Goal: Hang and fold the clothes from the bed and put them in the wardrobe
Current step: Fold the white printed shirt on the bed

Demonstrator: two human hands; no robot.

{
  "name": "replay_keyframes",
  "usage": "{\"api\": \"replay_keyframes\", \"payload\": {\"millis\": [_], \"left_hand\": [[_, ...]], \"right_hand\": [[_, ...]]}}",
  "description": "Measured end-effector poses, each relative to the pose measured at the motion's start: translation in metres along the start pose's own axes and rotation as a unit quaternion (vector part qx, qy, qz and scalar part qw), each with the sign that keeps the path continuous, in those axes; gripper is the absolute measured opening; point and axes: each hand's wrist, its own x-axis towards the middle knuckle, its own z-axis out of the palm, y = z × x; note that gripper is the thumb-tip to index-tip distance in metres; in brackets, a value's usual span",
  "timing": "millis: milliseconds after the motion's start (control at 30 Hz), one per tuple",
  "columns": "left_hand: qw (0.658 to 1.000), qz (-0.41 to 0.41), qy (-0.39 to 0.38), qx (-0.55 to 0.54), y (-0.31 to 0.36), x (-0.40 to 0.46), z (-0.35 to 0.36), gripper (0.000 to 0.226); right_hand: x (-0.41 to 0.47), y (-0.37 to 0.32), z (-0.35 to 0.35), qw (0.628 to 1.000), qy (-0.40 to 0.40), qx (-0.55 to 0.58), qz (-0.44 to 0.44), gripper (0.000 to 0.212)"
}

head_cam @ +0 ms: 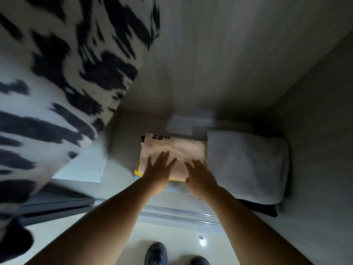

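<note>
1. The left hand (158, 170) and the right hand (199, 177) lie flat, fingers straight and spread, on the folded cream garment (177, 150) at the centre of the frame; neither grips anything.
2. That garment tops a small pile on the wardrobe floor (124, 131), with a yellow edge (138, 171) showing beneath its lower left corner and a folded grey garment (246, 165) touching its right side.
3. The step looks like seating the fold in place. Press evenly with both palms so the layers stay square.
4. Slide it back until its front edge lines up with the grey garment, not past it.
5. Lift the hands straight up so the top layer does not drag.
6. Mind the black-and-white patterned garment (57, 83) hanging at the upper left; keep the forearms clear of it.
</note>
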Motion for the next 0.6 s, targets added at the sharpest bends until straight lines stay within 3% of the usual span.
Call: {"api": "replay_keyframes", "payload": {"millis": [100, 200, 400, 600], "left_hand": [[0.997, 0.001, 0.069, -0.025, 0.021, -0.035, -0.073, 0.054], [0.989, 0.022, 0.139, -0.049, 0.035, -0.074, -0.151, 0.038], [0.96, 0.005, 0.167, -0.224, 0.039, -0.152, -0.283, 0.029], [0.952, 0.054, 0.206, -0.219, 0.025, -0.228, -0.377, 0.025]], "right_hand": [[-0.046, -0.008, -0.068, 0.999, 0.04, 0.017, 0.026, 0.046], [-0.094, -0.014, -0.143, 0.997, 0.059, -0.004, 0.042, 0.047], [-0.182, -0.043, -0.278, 0.986, 0.151, -0.015, 0.069, 0.042], [-0.266, -0.066, -0.352, 0.963, 0.243, -0.009, 0.113, 0.045]]}}
